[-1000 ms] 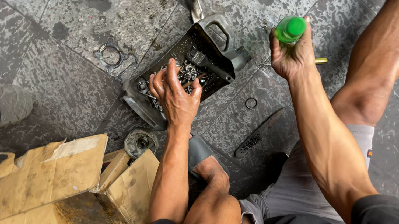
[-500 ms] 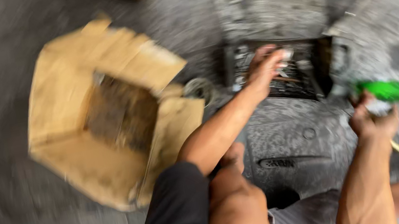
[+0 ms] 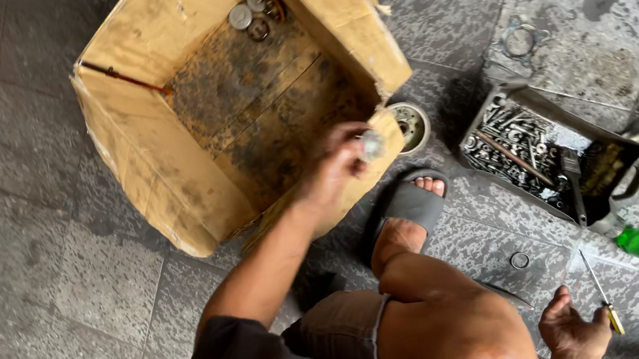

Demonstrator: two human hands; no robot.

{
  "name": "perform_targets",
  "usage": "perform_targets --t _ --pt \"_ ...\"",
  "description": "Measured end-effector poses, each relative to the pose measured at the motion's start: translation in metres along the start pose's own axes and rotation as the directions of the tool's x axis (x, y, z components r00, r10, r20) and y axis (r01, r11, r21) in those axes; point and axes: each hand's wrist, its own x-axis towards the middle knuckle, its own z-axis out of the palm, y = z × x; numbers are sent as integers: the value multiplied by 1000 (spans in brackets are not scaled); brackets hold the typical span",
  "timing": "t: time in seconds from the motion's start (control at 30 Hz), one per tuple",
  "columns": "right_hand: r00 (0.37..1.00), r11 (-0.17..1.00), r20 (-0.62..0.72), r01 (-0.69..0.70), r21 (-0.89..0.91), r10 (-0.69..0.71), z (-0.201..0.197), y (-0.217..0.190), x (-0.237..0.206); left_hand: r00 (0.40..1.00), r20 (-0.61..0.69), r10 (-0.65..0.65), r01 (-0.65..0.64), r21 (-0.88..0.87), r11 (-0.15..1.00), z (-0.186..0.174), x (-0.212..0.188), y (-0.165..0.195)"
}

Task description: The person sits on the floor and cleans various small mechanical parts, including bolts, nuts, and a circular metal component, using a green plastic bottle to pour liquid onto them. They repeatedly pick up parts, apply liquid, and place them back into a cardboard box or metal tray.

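Moved from the parts tray (image 3: 594, 148) since the earlier frame, the left hand (image 3: 334, 164) is now closed on a small metal part (image 3: 371, 145) over the cardboard box (image 3: 156, 147). Hard, light, likely greasy, it is best pinched across its sides. A screwdriver (image 3: 600, 292) is gripped by the right hand (image 3: 572, 329).

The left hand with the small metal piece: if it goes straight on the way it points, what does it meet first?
The left hand points up over the low flap into the open cardboard box. It would probably meet the stained box floor first, though depth is unclear.
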Motion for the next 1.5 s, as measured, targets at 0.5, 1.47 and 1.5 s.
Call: perform_targets --t 0.5,1.47,1.5 --pt "997 845 33 -41 -533 69 17 39 -26 988 -153 -38 1 -230 973 -145 50 44" --pt "984 707 -164 -71 -703 -64 17 64 -34 266 -828 493 30 518 855 -195 190 100" --pt "982 712 -171 -67 -698 -75 16 66 -34 273 -844 461 -145 438 887 -196 189 98"
